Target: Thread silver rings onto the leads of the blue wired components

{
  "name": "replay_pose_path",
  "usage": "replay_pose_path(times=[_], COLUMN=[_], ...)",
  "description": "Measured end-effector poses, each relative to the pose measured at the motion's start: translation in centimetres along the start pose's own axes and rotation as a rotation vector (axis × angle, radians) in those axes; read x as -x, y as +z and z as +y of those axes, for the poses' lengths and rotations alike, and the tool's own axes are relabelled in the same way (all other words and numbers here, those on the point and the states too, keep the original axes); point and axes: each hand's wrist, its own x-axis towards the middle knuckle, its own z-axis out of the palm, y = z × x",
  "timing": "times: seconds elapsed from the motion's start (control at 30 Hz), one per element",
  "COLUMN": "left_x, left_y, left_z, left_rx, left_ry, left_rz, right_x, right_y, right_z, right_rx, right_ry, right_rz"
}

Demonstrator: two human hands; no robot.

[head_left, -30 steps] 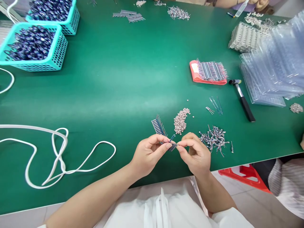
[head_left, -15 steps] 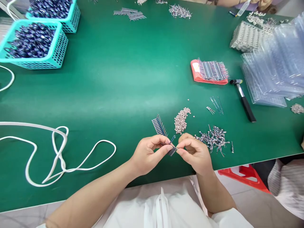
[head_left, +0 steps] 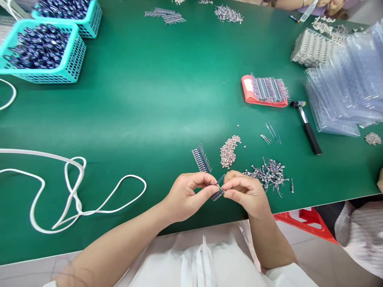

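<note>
My left hand (head_left: 191, 196) pinches a dark comb-like strip of small parts (head_left: 217, 195) between thumb and fingers, low over the table's front. From the right, my right hand (head_left: 247, 193) is closed in a pinch at the strip's end; whatever tiny piece its fingertips hold is too small to name. Just beyond the left fingers lies a similar strip with thin wire legs (head_left: 201, 158). Behind my hands is a pile of small round pinkish beads (head_left: 229, 151). Beside the right hand spreads a heap of small wire-legged parts (head_left: 271, 175).
A black-handled hammer (head_left: 311, 135) lies at right, near a red pad (head_left: 249, 95) bearing strips. Clear plastic trays (head_left: 344, 91) are stacked beyond. Turquoise baskets (head_left: 68, 73) of dark glossy parts stand far left. A white cord (head_left: 80, 199) loops at left. Another person's hands (head_left: 329, 6) appear at top right.
Both hands have shifted very slightly right and down together, still meeting at the strip. The strip has turned a little between the fingers. The camera view has moved slightly.
</note>
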Motion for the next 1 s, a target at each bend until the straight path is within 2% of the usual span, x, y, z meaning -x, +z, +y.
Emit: replay_pose_path(times=[0.27, 0.43, 0.57, 0.8, 1.0], left_x=[-0.03, -0.08, -0.04, -0.09, -0.01], left_y=[-0.09, -0.07, -0.17, -0.16, -0.10], left_z=[0.41, 0.37, 0.32, 0.18, 0.02], left_rx=[-0.127, -0.179, -0.151, -0.023, -0.035], left_ry=[0.058, 0.104, 0.085, 0.022, 0.018], left_rz=[-0.002, 0.037, 0.005, -0.054, -0.056], right_x=[-0.07, -0.14, -0.13, -0.08, -0.09], right_y=[0.12, 0.29, 0.24, 0.03, 0.06], right_z=[-0.01, -0.17, -0.24, -0.06, -0.06], right_rx=[-0.068, 0.024, 0.048, -0.043, -0.064], right_ry=[0.079, 0.047, 0.029, 0.058, 0.071], right_rz=[0.009, 0.056, 0.047, 0.000, -0.002])
